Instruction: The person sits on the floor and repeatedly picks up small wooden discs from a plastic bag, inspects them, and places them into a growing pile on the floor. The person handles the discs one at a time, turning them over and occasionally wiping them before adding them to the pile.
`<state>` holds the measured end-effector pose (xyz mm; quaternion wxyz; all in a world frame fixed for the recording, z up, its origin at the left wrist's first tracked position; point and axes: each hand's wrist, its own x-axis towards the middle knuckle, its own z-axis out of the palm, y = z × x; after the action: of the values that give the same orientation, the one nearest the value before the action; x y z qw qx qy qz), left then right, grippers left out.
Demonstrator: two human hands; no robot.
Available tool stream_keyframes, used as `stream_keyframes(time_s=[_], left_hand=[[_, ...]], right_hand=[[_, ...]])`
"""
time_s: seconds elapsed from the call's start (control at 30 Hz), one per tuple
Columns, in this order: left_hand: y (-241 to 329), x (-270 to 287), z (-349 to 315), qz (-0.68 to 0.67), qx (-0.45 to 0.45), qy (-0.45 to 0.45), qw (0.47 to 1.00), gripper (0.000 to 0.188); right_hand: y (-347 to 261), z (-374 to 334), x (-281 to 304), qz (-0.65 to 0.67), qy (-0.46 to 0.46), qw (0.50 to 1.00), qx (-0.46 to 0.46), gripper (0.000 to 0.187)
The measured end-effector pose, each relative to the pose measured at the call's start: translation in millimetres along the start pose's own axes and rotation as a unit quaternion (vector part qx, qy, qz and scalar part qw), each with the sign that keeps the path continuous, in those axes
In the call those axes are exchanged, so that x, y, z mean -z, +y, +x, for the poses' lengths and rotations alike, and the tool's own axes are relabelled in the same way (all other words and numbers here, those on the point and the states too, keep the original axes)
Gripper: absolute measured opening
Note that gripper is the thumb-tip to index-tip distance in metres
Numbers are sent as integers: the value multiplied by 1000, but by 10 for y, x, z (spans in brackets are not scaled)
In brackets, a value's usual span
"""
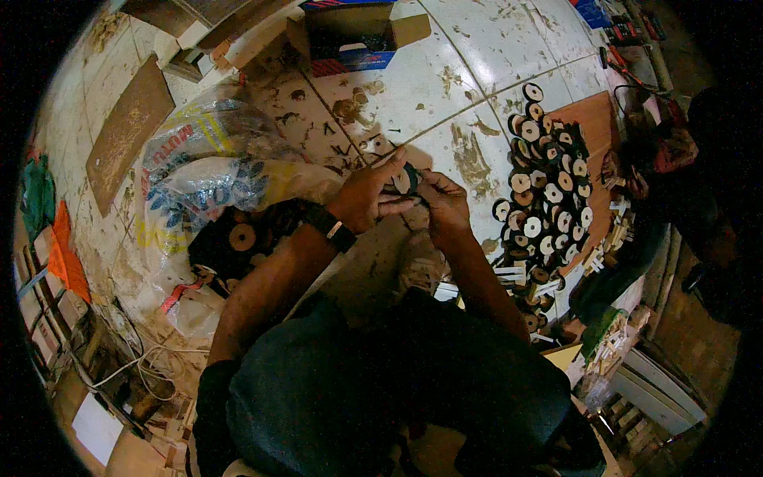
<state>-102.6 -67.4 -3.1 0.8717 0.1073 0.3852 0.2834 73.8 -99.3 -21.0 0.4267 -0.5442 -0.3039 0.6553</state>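
My left hand [367,191] grips a small round wheel [403,182] with a pale wooden face and a dark rim, held between the thumb and fingers above the floor. From the other side, my right hand [447,203] has its fingers pinched together at the wheel's edge. Whether a small part sits between those fingertips is hidden. Many similar wheels [552,191] lie heaped to the right of my hands. On the left, a clear printed plastic sack [203,171] spreads open, with dark pieces and a wooden-faced disc [242,236] in it.
Small screws [342,149] lie scattered on the stained tile floor beyond my hands. Farther off stands an open blue-and-red cardboard box [354,60]. A brown board [131,135] lies at far left, near an orange cloth [67,258]. White strips [513,275] lie beside the wheel heap.
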Motion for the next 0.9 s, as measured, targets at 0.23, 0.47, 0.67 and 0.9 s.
stream_keyframes(time_s=[0.23, 0.47, 0.67, 0.9], left_hand=[[-35, 84, -7, 203, -43, -2, 978, 49], [-6, 54, -61, 269, -96, -51, 957, 55], [127, 243, -633, 310, 54, 15, 949, 48], [174, 617, -1411, 759, -153, 153, 614, 42]], right_hand=[[-106, -109, -146, -80, -57, 990, 100, 29], [-173, 43, 161, -296, -83, 945, 115, 41], [-881, 683, 1677, -642, 235, 638, 355, 50], [-1115, 1042, 2791, -761, 259, 520, 291, 54]])
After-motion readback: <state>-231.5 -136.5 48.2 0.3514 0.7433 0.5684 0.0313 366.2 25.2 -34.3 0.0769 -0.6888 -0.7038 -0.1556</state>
